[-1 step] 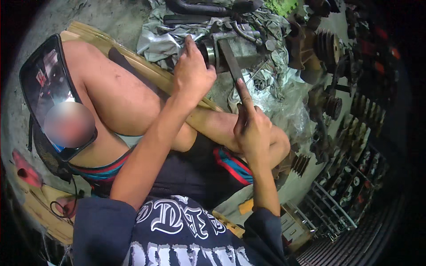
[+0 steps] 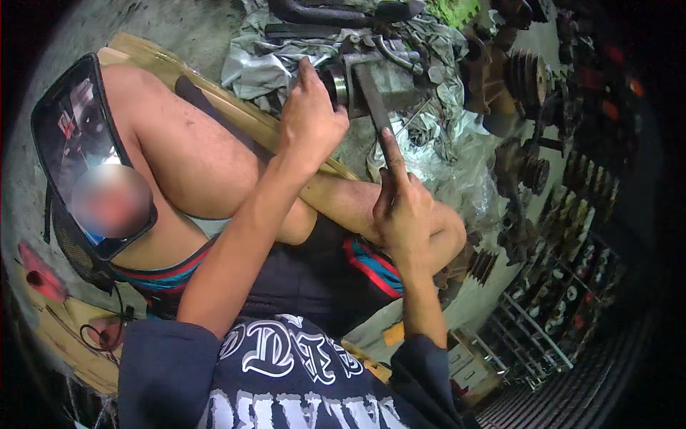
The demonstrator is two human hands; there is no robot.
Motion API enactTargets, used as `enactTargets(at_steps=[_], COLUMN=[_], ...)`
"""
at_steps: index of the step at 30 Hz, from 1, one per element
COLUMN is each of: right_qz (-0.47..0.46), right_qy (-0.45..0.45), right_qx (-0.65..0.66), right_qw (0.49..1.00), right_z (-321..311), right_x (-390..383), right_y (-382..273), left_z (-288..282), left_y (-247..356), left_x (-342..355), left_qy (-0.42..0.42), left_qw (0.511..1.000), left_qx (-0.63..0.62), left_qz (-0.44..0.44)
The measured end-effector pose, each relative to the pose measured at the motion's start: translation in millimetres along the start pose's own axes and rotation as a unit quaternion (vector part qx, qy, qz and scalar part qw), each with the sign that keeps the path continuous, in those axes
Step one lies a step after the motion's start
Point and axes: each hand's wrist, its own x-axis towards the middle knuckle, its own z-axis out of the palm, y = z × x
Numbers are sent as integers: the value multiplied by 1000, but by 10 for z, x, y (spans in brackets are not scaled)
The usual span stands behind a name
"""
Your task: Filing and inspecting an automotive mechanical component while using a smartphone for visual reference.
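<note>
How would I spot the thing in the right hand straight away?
Find the crumpled grey cloth near the top, then the blocky metal part with cloth either side. The right hand holds a long, flat, dark bar that slants up to that part. Unlike the dark strip lying on the cloth, this one is gripped, a finger laid along it.

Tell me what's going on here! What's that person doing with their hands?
A person is sitting with their knees bent. Their left hand holds the round, shiny-ringed end of a metal part. Their right hand holds a flat bar, one finger stretched along it. The bar reaches the part and seems to lie against its edge. Crumpled grey cloth is spread around the part.
</note>
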Motion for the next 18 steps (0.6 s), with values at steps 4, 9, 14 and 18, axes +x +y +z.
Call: enactTargets(at_steps=[4, 9, 14, 18], right_qz=[46, 34, 44, -13], right_qy=[66, -35, 30, 59], right_qx=[75, 18, 116, 175], right_qw=[994, 999, 992, 983], right_z=[99, -323, -448, -212], right_x=[-23, -3, 64, 311], right_y=[-1, -269, 218, 77], left_z=[-50, -8, -59, 6], left_y=[166, -43, 111, 71], left_x=[-59, -30, -67, -90], left_qy=[-52, 33, -28, 10], left_qw=[997, 999, 997, 998], left_qx=[-4, 1, -64, -67], left_qz=[-53, 7, -39, -17])
